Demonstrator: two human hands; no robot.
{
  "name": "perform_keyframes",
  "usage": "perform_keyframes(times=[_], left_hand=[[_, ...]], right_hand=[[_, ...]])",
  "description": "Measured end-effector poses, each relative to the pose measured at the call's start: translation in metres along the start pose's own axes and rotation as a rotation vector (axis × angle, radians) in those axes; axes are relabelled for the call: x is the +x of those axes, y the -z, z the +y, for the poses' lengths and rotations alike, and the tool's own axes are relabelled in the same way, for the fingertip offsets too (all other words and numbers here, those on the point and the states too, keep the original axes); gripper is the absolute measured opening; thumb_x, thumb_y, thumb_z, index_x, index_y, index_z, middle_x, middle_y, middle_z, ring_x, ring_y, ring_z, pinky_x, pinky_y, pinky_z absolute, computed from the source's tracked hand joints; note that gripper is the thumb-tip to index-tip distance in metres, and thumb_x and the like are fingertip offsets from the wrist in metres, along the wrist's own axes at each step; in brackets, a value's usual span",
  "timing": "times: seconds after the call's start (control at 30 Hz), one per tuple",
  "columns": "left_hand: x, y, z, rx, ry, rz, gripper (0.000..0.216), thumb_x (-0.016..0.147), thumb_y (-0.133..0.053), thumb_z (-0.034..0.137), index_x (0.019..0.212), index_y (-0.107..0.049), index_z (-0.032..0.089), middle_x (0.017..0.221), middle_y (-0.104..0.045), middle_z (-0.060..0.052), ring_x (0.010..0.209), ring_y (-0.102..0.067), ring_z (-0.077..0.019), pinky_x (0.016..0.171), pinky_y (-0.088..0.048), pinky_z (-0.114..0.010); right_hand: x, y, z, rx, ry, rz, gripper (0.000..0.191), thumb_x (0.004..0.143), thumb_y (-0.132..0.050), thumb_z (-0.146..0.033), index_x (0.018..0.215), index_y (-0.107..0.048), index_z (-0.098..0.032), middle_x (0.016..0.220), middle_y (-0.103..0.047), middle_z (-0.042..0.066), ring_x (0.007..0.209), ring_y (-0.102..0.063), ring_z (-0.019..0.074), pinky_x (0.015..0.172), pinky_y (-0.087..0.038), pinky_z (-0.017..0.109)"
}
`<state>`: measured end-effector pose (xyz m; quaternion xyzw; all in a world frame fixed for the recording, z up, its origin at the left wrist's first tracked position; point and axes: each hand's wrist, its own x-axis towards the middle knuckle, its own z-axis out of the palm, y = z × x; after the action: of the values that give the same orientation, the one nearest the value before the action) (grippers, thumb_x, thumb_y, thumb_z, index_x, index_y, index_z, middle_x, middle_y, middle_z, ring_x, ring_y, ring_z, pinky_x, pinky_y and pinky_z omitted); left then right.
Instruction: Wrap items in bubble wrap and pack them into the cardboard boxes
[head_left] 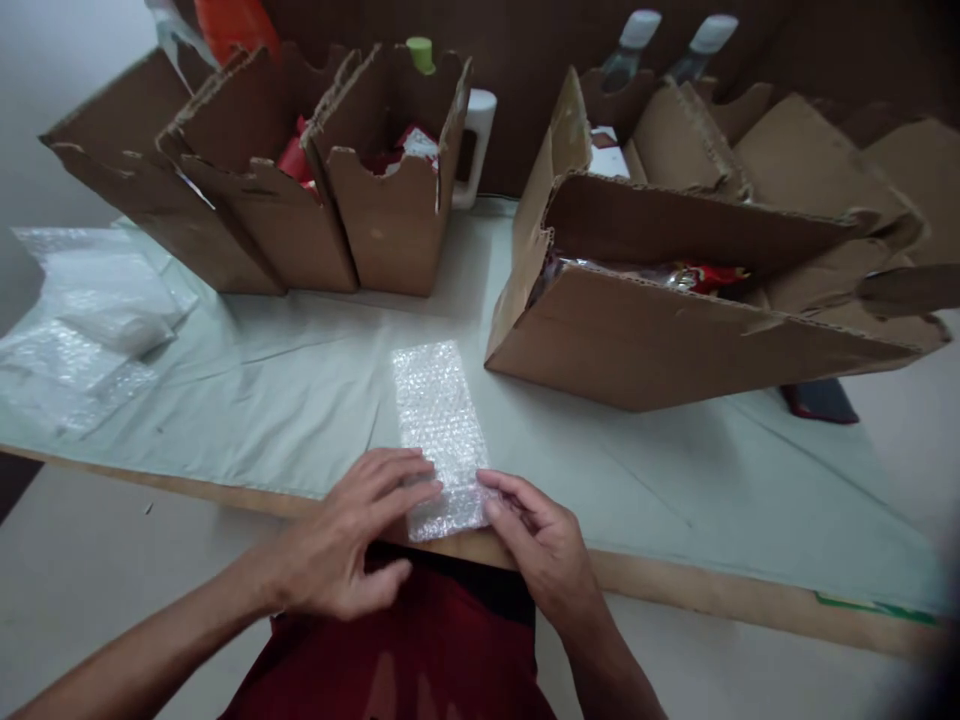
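Observation:
A narrow sheet of clear bubble wrap (439,420) lies on the pale cloth, its near end at the table's front edge. My left hand (352,535) rests on that near end from the left, fingers stretched out flat over the wrap. My right hand (536,540) is at the near right corner, its curled fingertips pinching the edge of the wrap.
Several open cardboard boxes (315,190) with red packets stand at the back left. A large cardboard box (675,330) lies on its side at the right, holding shiny packets. A pile of bubble wrap pieces (90,320) sits far left. A white jug (472,145) stands behind.

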<state>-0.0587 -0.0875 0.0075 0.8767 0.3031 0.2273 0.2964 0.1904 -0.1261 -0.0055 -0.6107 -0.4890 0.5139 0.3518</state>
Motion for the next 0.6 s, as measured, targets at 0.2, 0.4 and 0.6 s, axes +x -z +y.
perform_keyframes(times=[0.2, 0.4, 0.6], left_hand=[[-0.007, -0.035, 0.002, -0.047, 0.233, 0.396, 0.031, 0.095, -0.053, 0.012, 0.122, -0.065, 0.021, 0.103, -0.075, -0.008, 0.095, -0.071, -0.0208, 0.085, -0.058, -0.039], [0.015, -0.023, -0.009, -0.161, 0.549, 0.326, 0.037, 0.093, -0.058, 0.027, 0.127, -0.066, 0.017, 0.075, -0.069, 0.001, 0.064, -0.06, -0.0136, 0.063, -0.05, -0.028], [0.018, -0.031, -0.013, -0.05, 0.509, 0.408, 0.041, 0.092, -0.055, 0.022, 0.132, -0.061, 0.015, 0.077, -0.065, 0.001, 0.066, -0.059, -0.0139, 0.067, -0.052, -0.027]], right_hand=[[-0.008, -0.007, 0.003, 0.262, -0.018, -0.091, 0.046, 0.095, -0.06, -0.052, 0.124, -0.069, -0.017, 0.079, -0.071, 0.005, 0.061, -0.06, 0.0148, 0.057, -0.051, 0.028], [0.005, -0.004, -0.013, -0.133, 0.14, 0.058, 0.029, 0.089, -0.068, -0.036, 0.111, -0.069, -0.018, 0.068, -0.057, -0.004, 0.056, -0.051, 0.011, 0.054, -0.047, 0.024], [0.008, -0.011, -0.013, -0.474, 0.612, 0.286, 0.024, 0.097, -0.061, -0.02, 0.121, -0.064, -0.021, 0.092, -0.07, 0.004, 0.08, -0.066, 0.0177, 0.075, -0.056, 0.033]])
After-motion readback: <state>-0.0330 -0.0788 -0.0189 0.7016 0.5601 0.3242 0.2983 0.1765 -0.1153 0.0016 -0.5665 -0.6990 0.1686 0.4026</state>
